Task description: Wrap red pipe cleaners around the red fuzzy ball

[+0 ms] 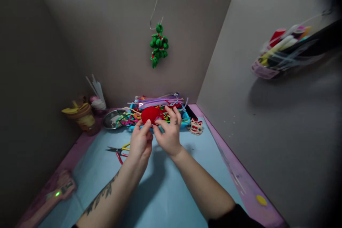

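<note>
My left hand [141, 140] holds a round, red, fuzzy piece [151, 114] by its lower edge, between thumb and fingers. At the lower right edge of that piece, my right hand [169, 136] pinches with thumb and index finger, its other fingers raised. What exactly lies in this pinch is too small to make out. Behind both hands sits a blue tray [186, 122] heaped with colourful pipe cleaners [162, 102]. Scissors [118, 150] with yellow and red handles lie spread beside my left wrist, partly hidden by it.
A metal bowl [110, 120] and brown pot [84, 118] stand left. A glue gun [61, 188] with a green light lies front left. A beaded-looking red and white figure [196, 127] is right of the tray. A green ornament [159, 44] hangs behind; a pen holder [267, 69] hangs right.
</note>
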Action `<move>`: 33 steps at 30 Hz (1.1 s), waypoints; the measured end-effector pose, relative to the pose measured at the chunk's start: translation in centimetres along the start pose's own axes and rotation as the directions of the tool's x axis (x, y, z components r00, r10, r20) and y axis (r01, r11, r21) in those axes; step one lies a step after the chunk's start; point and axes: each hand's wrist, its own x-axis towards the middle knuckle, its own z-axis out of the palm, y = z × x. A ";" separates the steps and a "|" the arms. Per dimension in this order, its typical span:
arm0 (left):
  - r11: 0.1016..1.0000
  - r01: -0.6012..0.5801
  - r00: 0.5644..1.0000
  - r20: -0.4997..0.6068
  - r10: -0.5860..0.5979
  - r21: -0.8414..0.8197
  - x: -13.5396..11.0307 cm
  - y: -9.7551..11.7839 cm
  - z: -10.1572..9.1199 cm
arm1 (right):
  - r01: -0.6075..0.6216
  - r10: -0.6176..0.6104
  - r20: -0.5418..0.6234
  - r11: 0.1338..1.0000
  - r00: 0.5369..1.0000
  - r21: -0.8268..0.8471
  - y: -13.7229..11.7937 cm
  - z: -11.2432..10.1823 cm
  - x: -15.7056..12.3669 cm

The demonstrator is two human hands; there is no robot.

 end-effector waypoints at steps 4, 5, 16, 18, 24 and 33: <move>0.999 -0.012 1.000 -0.008 0.012 0.040 0.0 0.0 0.0 | -0.148 0.136 0.104 0.981 0.985 0.122 0.1 0.1 0.4; 0.999 -0.015 1.000 -0.011 0.015 0.050 0.1 0.0 -0.1 | -0.196 0.175 0.141 0.967 0.975 0.161 0.3 0.2 0.4; 0.997 -0.005 1.000 -0.003 0.005 0.074 0.4 0.0 -0.1 | -0.315 0.244 0.299 0.924 0.923 0.218 1.1 0.6 0.6; 1.000 0.002 1.000 0.000 -0.002 0.028 0.5 0.1 -0.2 | -0.251 0.201 0.256 0.951 0.945 0.182 0.6 0.3 0.5; 0.991 0.075 0.997 -0.002 -0.076 -0.113 1.0 -0.3 -0.6 | -0.098 0.093 0.108 0.994 0.990 0.047 -0.5 0.4 -0.2; 0.998 0.010 0.998 -0.061 -0.013 -0.057 0.4 -1.2 -0.3 | -0.179 0.173 0.124 0.983 0.977 0.037 -0.3 1.1 -0.5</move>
